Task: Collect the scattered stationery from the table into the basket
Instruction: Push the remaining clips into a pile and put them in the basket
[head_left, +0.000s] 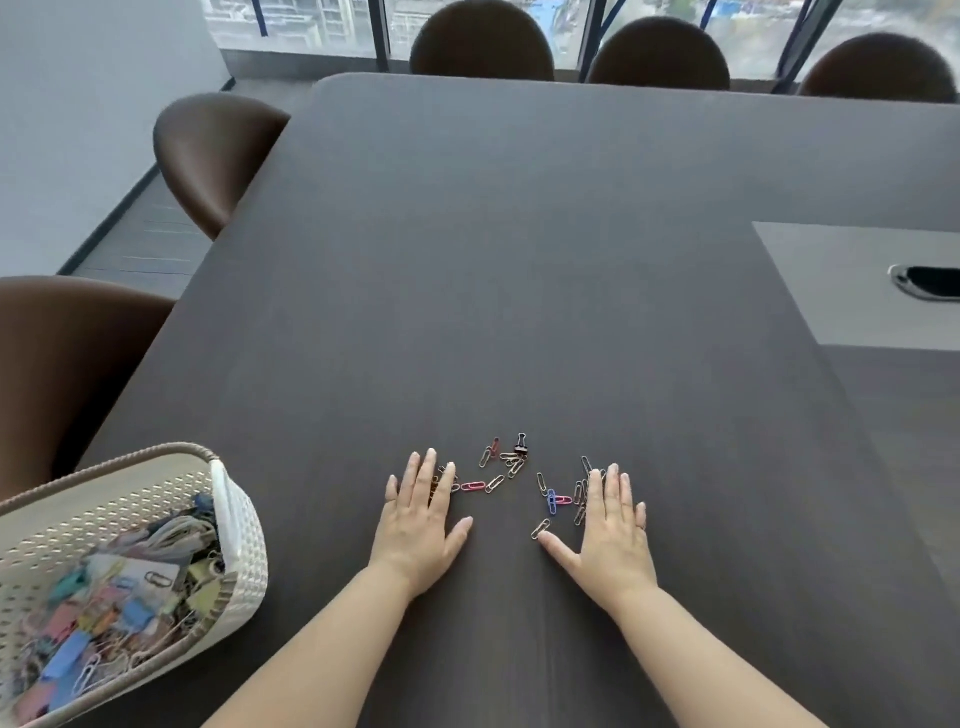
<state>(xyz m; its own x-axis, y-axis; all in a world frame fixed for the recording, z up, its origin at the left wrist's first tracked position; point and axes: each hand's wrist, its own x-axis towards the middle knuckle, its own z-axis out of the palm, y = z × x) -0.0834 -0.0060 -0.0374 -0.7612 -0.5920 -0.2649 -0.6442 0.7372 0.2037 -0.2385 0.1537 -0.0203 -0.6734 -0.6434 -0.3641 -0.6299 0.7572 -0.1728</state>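
pink paper clip (472, 487) lengthwise left-right between 2 flat, open hands (422, 514) (609, 525)

Tabletop (519, 260) bare beyond paper clips (498, 467); basket (239, 519) left.

Dark table (519, 260): paper clips (506, 470), binder clip (521, 445), basket (236, 525).

The left hand (422, 525) and right hand (613, 527) each hide some clips (493, 483). The basket (241, 525) is cut off at the left edge, its heaped contents blurred.
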